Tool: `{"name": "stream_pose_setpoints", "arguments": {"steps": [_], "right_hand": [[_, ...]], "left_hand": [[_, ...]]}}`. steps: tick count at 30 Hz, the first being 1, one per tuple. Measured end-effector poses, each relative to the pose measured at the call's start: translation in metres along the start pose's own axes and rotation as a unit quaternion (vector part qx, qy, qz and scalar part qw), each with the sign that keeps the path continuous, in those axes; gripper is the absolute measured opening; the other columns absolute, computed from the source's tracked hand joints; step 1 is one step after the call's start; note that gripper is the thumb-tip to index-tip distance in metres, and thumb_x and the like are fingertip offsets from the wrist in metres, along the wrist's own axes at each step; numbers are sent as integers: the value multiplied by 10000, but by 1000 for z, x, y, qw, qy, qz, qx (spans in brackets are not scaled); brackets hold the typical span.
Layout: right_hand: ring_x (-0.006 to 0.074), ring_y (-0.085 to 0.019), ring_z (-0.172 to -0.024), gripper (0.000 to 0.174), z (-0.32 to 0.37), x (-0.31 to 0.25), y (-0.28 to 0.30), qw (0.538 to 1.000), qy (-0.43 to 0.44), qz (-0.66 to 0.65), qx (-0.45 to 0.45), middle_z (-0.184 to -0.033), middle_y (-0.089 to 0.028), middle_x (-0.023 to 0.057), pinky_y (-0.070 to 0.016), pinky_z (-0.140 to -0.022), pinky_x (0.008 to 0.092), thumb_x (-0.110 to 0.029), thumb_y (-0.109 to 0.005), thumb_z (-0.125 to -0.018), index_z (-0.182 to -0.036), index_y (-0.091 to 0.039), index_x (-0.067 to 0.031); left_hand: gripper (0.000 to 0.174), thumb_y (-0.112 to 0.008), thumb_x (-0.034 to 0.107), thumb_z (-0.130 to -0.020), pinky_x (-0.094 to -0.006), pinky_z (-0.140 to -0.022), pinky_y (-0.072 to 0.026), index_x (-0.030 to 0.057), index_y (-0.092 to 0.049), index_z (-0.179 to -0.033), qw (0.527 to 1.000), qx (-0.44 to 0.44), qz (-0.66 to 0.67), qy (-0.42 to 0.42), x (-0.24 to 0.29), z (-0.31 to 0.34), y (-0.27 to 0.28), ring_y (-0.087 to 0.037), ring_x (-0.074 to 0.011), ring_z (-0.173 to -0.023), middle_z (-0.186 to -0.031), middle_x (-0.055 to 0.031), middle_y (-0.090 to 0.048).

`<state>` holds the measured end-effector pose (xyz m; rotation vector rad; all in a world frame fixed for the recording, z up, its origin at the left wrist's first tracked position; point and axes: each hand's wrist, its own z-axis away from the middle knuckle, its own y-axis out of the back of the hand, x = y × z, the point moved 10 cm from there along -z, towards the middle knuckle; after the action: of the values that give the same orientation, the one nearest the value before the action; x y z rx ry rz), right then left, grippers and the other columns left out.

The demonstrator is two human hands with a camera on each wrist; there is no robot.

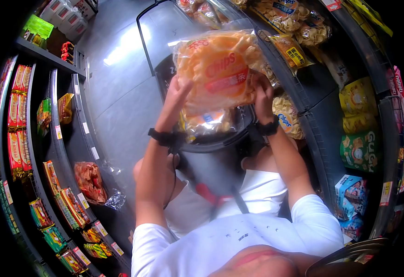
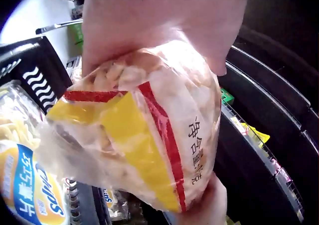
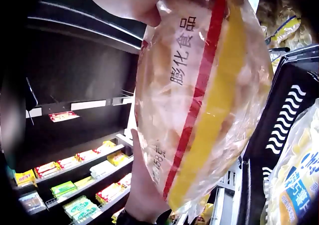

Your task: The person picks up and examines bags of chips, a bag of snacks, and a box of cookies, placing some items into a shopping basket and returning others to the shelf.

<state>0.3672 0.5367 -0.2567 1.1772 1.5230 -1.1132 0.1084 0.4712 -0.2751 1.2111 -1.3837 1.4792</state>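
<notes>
Both hands hold a clear bag of chips (image 1: 215, 74) up in front of the body, its orange and red label facing up in the head view. The left hand (image 1: 176, 97) grips one side of the bag, and the right hand (image 1: 262, 94) grips the opposite side. Yellow and red stripes run across the bag's underside in the left wrist view, where the left hand (image 2: 164, 20) looms at the top. Below the bag, between the knees, stands a dark basket (image 1: 211, 145) with another chips bag (image 1: 209, 123) inside.
Shelves with more chips bags (image 1: 285, 115) and snack packs (image 1: 359, 150) line the right side. Racks of small packets (image 1: 19, 106) stand at the left, with a reddish bag (image 1: 90, 182) on a lower shelf. The basket's handle (image 1: 142, 41) stretches out over the grey floor (image 1: 114, 101).
</notes>
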Motion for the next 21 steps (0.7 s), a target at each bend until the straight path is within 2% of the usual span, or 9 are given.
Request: {"name": "stream_pose_setpoints", "arguments": {"steps": [6,12,15,18,21], "right_hand": [[157,-586,-1074,287,-2,-1,-3,1000,0,-1,-14,-1162,-651,74,-442,-973,296,-169,-510,-1010,-1225,-601,0],[160,-579,-1090,293,-4,4,-2,1000,-5,3,-27,-1174,-646,71,-443,-979,301,-166,-507,-1007,-1232,-599,-4],[159,-577,-1092,294,-4,11,-1,999,-21,-7,-25,-1177,-643,68,-445,-978,302,-165,-506,-1007,-1235,-598,-5],[156,-575,-1098,295,-3,12,-2,999,-35,-12,-30,-1189,-639,66,-445,-981,301,-158,-508,-1004,-1239,-598,-5],[158,-574,-1112,298,-3,7,-6,998,-40,-17,-46,-1203,-637,68,-444,-987,302,-144,-508,-998,-1245,-597,-2]], "left_hand": [[717,-731,365,-893,-292,-931,-485,-22,-394,-1394,999,24,11,23,2,1,0,-580,-167,-1131,-1269,-118,-580],[638,-708,337,-915,-280,-877,-500,-17,-434,-1369,999,33,-1,18,5,1,-1,-601,-149,-1079,-1233,-102,-604],[561,-612,417,-976,-299,-965,-467,4,-469,-1326,999,26,-42,13,6,2,-2,-565,-134,-1136,-1282,-80,-583],[584,-624,416,-958,-266,-848,-496,-12,-480,-1328,998,54,13,20,-2,-2,7,-587,-122,-1043,-1195,-79,-606],[570,-588,451,-971,-255,-836,-488,-4,-502,-1303,998,55,15,23,-1,0,7,-579,-112,-1025,-1162,-63,-605]]}}
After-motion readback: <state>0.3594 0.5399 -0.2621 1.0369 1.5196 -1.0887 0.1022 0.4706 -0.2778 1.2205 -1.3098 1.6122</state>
